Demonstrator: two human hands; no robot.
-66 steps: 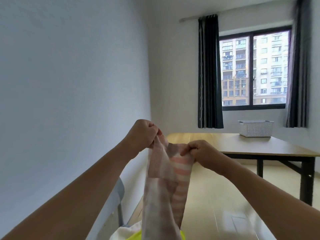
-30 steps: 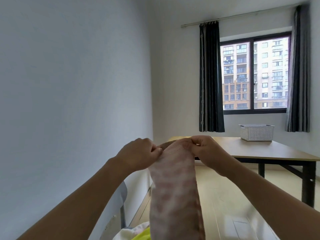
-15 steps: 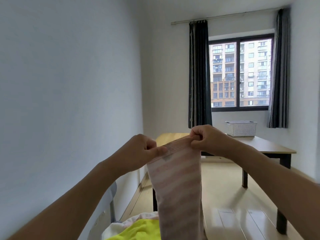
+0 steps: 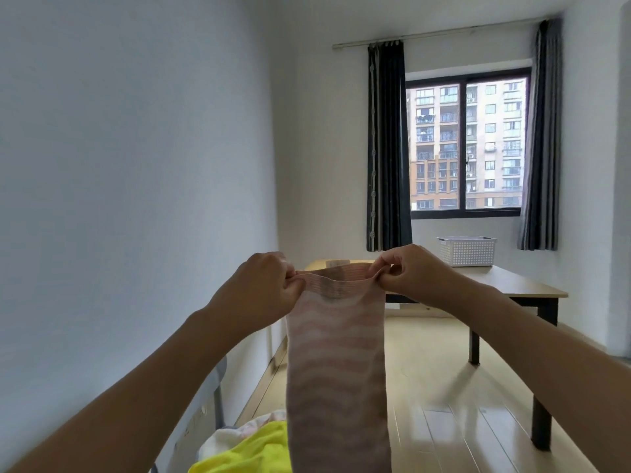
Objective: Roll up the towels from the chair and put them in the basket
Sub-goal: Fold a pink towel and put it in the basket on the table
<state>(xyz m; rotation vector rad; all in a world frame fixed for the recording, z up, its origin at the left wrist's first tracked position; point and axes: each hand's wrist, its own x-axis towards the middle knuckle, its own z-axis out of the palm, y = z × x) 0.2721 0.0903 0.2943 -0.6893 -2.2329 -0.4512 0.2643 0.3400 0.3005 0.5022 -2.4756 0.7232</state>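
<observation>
The striped towel [image 4: 336, 363] is taken as the landmark. Nearest, below and to its left, a yellow towel [image 4: 254, 450] and a pale towel [image 4: 232, 435] are seen heaped on the chair [image 4: 213, 387]. The striped towel is held up in the air, hanging full length, its top edge stretched between both hands: the left corner is pinched by the left hand [image 4: 264, 285], the right corner by the right hand [image 4: 408, 273], fingers curled on the cloth in each case. Behind the towel the table [image 4: 512, 285] is found, and on it, well apart to the right and beyond, the white perforated basket [image 4: 467, 250], with the window [image 4: 466, 145] farther still. Rolling is judged not yet begun. A slack or lopsided roll is considered likely if it is started in mid-air without the tabletop; a corner may be lost if either pinch is eased. A small tag [image 4: 337, 263] is noted at the towel's top edge; no writing can be read on it or elsewhere.
</observation>
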